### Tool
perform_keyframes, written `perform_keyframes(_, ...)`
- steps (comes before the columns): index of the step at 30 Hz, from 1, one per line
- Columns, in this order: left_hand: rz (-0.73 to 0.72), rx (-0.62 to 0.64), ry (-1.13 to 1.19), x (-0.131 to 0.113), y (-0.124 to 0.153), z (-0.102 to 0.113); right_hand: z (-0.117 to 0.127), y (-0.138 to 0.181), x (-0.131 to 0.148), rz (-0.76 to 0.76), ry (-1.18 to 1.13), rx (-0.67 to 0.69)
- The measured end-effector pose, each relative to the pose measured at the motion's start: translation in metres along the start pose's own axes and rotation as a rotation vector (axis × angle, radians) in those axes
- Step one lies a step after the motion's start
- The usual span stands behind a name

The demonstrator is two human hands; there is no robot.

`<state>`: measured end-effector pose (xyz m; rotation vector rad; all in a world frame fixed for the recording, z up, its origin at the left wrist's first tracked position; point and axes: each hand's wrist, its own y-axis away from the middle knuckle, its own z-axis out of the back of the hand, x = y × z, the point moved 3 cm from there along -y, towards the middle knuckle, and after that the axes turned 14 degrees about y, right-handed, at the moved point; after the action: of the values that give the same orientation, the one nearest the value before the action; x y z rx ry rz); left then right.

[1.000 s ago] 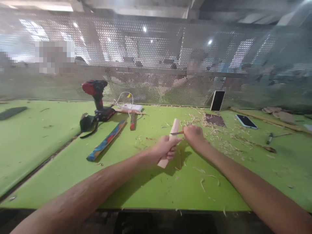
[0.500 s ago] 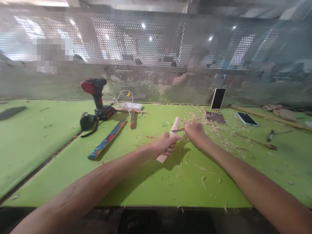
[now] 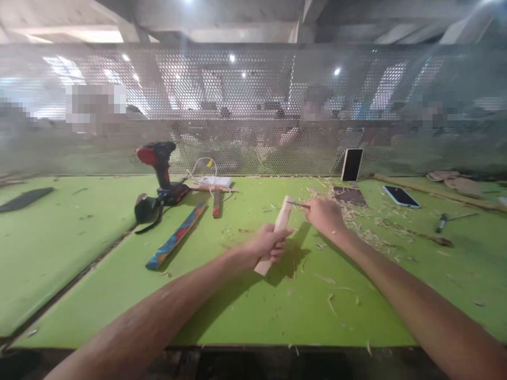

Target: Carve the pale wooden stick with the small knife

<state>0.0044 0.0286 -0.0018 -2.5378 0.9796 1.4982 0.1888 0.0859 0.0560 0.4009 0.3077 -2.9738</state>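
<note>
A pale piece of wood (image 3: 282, 218) slants up and away over the green table, its lower part wrapped by my left hand (image 3: 270, 244). My right hand (image 3: 324, 214) is closed around the handle of a small knife (image 3: 298, 204), most of the handle hidden in the fist. The thin blade points left and meets the wood near its far end. Curled wood shavings (image 3: 372, 240) lie thickly to the right of my right hand, with a few loose curls nearer me.
Left of my hands are a cordless drill (image 3: 161, 174), a blue-and-red painted stick (image 3: 176, 236), a shorter painted piece (image 3: 216, 203) and a white power strip (image 3: 216, 182) with cable. To the right lie sandpaper (image 3: 350, 196) and a phone (image 3: 401, 196). A perforated metal screen (image 3: 245, 142) closes the back.
The knife blade has moved from the wood's middle toward its far end, my right hand going with it. My left hand keeps its hold. The view has tilted slightly upward.
</note>
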Motion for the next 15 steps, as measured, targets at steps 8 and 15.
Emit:
perform_keyframes(8,-0.05,-0.017,-0.016,0.006,0.001,-0.001,-0.009,0.012,0.035,0.145,0.066,0.044)
perform_keyframes(15,-0.032,-0.173,-0.008,0.011,0.009,-0.008,-0.01,0.0,0.032,0.135,0.099,0.07)
